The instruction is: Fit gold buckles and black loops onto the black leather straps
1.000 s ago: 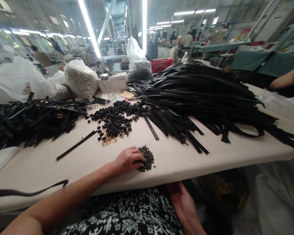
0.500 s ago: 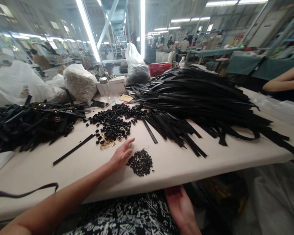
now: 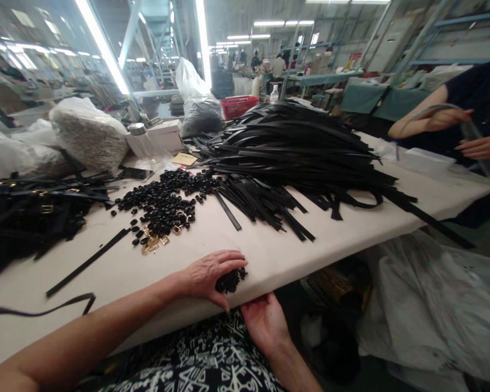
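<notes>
My left hand (image 3: 212,275) curves over the left and far side of a small pile of tiny black pieces (image 3: 231,280) near the table's front edge. Thumb and fingers are apart, and the hand hides part of the pile. Just below the edge, my right hand (image 3: 267,321) is palm up and cupped, with nothing visible on the palm. Its fingertips are partly hidden by the table (image 3: 188,256). Farther back lie a heap of black oval loops (image 3: 163,198) and several gold buckles (image 3: 155,237).
Black straps (image 3: 294,141) form a big mound at centre right. Strips with gold buckles (image 3: 28,218) pile up at left. Filled plastic bags (image 3: 87,136), a lidded jar (image 3: 138,139) and a red basket (image 3: 239,106) stand behind. At right, a co-worker's hands (image 3: 449,118) handle a grey strap.
My left hand has moved onto the small pile, which now sits closer to the edge. My right hand has come up to the edge. The view has turned right.
</notes>
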Available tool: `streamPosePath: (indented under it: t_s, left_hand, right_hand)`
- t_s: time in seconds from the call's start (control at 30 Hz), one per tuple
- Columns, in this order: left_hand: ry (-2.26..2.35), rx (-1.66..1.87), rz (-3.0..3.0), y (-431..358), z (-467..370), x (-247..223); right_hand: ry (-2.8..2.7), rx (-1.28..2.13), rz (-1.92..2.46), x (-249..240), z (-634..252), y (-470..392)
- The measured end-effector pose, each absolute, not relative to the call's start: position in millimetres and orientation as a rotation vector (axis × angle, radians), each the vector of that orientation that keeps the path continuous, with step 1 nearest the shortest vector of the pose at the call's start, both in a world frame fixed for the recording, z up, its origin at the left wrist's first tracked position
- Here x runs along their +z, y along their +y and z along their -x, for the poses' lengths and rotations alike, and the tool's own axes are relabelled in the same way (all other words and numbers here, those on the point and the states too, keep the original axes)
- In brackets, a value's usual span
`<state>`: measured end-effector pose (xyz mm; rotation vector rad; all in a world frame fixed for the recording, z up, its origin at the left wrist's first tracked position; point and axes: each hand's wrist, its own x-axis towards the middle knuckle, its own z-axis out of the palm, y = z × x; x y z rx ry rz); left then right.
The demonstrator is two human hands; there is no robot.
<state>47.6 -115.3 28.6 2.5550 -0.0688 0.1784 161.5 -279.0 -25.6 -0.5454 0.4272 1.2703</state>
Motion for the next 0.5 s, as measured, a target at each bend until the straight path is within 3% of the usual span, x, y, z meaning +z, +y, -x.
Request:
streamPosePath:
  t_s: [0.23, 0.5]
  left_hand:
    - [-0.335, 0.160, -2.485, -140, -80, 20]
    - [-0.344, 0.132, -2.403, -166, -94, 36]
  right_hand:
    - [0.558, 1.225, 0.535, -17, -153, -279]
    - [0.561, 1.319, 0.497, -35, -160, -286]
